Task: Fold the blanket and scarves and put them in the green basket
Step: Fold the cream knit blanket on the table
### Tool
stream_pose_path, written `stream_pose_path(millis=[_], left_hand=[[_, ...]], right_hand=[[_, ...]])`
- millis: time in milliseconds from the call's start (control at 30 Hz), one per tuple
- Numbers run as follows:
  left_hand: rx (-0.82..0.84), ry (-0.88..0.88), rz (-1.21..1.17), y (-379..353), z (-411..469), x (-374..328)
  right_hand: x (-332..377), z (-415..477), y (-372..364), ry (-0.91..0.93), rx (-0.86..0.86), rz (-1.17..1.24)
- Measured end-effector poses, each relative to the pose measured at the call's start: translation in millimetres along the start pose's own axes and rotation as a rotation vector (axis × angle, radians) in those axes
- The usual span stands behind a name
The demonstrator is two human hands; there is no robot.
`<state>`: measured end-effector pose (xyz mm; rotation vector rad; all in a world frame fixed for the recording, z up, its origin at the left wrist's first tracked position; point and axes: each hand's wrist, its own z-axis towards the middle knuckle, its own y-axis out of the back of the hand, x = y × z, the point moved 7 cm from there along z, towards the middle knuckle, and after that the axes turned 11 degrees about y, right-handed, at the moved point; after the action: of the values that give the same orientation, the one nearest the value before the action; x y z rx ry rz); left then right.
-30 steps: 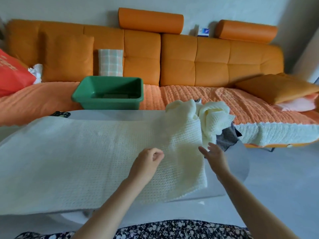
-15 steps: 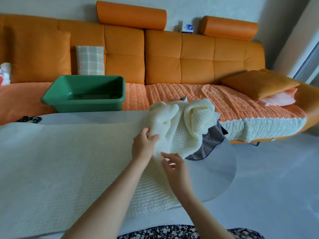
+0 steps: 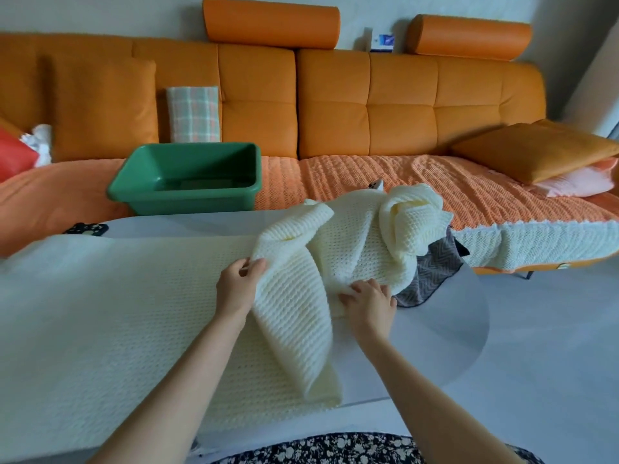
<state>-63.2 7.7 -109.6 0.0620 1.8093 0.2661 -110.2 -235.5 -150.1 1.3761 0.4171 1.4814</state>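
Note:
A cream knitted blanket [image 3: 110, 316] lies spread over the white oval table [image 3: 445, 333], bunched in a heap at its right end. My left hand [image 3: 236, 289] pinches a raised fold of the blanket and holds it off the table. My right hand [image 3: 368, 301] grips the blanket's edge just right of that fold. A grey patterned scarf [image 3: 432, 272] pokes out from under the bunched heap. The green basket [image 3: 187, 179] stands on the sofa seat beyond the table, with something flat lying in its bottom.
The orange sofa [image 3: 402, 105] runs across the back with a checked cushion [image 3: 193, 113] behind the basket and orange and pink cushions [image 3: 542, 152] at the right. A black object [image 3: 85, 228] lies at the table's far left edge. Grey floor lies to the right.
Both hands took hold of the blanket's right part. The left hand has lifted a fold and drawn it leftward, so a flap now hangs down toward me; the right hand closed on the edge.

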Motion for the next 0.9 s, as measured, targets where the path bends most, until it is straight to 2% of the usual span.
stream_pose_path(millis=[133, 233, 367, 433, 500, 567, 667, 767, 900], left_hand=[[-0.044, -0.045, -0.004, 11, 4, -7], [-0.049, -0.043, 0.027, 6, 2, -7], [-0.06, -0.032, 0.08, -9, -6, 3], [-0.073, -0.033, 0.113, -14, -12, 5], [-0.07, -0.031, 0.126, -17, -13, 6], [-0.068, -0.03, 0.142, -16, -14, 7], [-0.071, -0.018, 0.151, -12, -14, 11], [-0.051, -0.008, 0.152, -9, -13, 15], [-0.016, 0.013, 0.124, -11, -15, 16]], right_hand=[[-32, 8, 72, -0.117, -0.239, 0.294], [-66, 23, 135, -0.095, -0.365, 0.321], [-100, 32, 144, -0.09, -0.23, 0.173], [-91, 21, 132, 0.007, -0.227, 0.1], [-60, 9, 116, 0.183, -0.248, 0.072], [-27, 0, 84, 0.315, -0.122, -0.004], [-14, -11, 29, 0.341, 0.069, -0.226], [-18, -21, 17, 0.329, 0.01, -0.216], [-30, -24, 52, 0.377, -0.119, -0.246]])
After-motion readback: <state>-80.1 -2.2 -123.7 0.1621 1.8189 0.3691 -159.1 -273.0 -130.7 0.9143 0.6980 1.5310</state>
